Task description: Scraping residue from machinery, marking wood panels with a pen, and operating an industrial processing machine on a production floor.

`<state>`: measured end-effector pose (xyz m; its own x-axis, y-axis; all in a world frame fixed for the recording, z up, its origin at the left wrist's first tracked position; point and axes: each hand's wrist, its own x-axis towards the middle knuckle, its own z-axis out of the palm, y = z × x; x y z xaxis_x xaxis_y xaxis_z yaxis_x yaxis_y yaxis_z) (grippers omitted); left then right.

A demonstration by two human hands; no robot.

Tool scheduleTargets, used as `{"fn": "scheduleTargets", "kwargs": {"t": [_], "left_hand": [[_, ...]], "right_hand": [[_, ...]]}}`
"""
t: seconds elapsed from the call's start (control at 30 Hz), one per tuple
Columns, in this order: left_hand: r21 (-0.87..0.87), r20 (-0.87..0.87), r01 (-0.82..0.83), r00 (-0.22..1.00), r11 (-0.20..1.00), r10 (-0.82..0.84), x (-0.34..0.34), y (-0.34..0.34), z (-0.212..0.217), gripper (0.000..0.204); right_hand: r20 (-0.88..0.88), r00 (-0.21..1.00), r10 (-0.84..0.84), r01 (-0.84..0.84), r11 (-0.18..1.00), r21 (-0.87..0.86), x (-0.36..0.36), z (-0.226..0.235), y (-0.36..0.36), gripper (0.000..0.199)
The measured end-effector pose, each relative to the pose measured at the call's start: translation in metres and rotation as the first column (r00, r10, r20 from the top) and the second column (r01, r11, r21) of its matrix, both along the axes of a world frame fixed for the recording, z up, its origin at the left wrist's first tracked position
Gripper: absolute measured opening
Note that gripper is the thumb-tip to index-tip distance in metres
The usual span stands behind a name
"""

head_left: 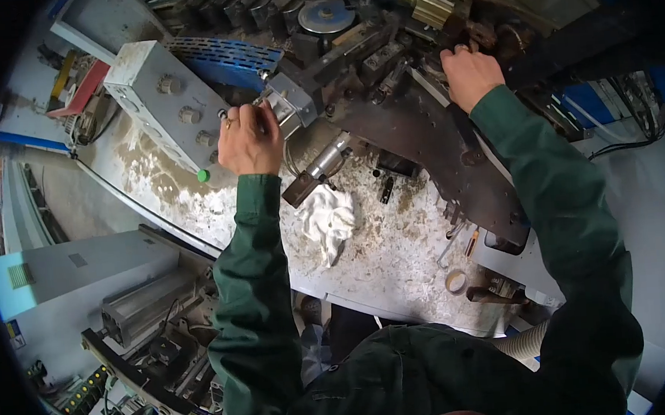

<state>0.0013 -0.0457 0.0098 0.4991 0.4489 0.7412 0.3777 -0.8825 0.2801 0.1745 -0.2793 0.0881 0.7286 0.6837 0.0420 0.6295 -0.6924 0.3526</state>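
Observation:
My left hand [249,142] is closed, its fingers curled beside a grey metal block [291,100] on the machine; what they grip is hidden. A grey control box [167,103] with several round knobs and a green button [203,176] stands just left of it. Farther right, my right hand [473,78] reaches over the dark machine plate [412,129] with bent fingers among dark, greasy parts; their tips are hidden. A brass-coloured cylinder [433,9] sits beyond that hand. Between my arms, a silver cylinder [329,158] lies slanted above a crumpled white cloth [328,219].
A round metal disc [326,15] and a blue perforated guard [229,56] are at the back. On the stained worktop [383,266] lie a tape roll [456,281], an orange-handled tool [471,242] and a dark-handled tool [497,295]. Another machine [147,313] stands lower left.

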Motion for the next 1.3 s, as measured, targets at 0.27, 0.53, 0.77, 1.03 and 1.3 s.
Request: {"fn": "scheduleTargets", "kwargs": {"t": [0.27, 0.53, 0.77, 1.03, 1.3], "left_hand": [[-0.022, 0.036, 0.035, 0.999, 0.999, -0.034, -0.001, 0.000, -0.002, 0.022], [-0.057, 0.054, 0.077, 0.996, 0.995, -0.074, 0.005, 0.002, 0.004, 0.023], [-0.066, 0.004, 0.065, 0.998, 0.996, -0.065, -0.001, 0.005, 0.002, 0.022], [-0.040, -0.039, 0.052, 0.998, 0.998, -0.054, 0.000, 0.004, -0.001, 0.020], [-0.062, -0.030, 0.079, 0.996, 0.995, -0.081, 0.001, 0.003, 0.006, 0.022]], "right_hand": [[-0.132, 0.990, -0.056, 0.028, 0.979, -0.203, 0.012, 0.017, 0.019, 0.020], [-0.106, 0.980, 0.171, -0.199, 0.893, -0.403, 0.024, 0.028, 0.026, 0.012], [-0.249, 0.881, 0.401, -0.472, 0.751, -0.461, 0.026, 0.029, 0.027, 0.009], [-0.261, 0.884, 0.388, -0.467, 0.755, -0.461, 0.016, 0.035, 0.016, 0.007], [-0.203, 0.979, 0.029, -0.075, 0.972, -0.221, -0.004, 0.022, -0.013, 0.030]]}}
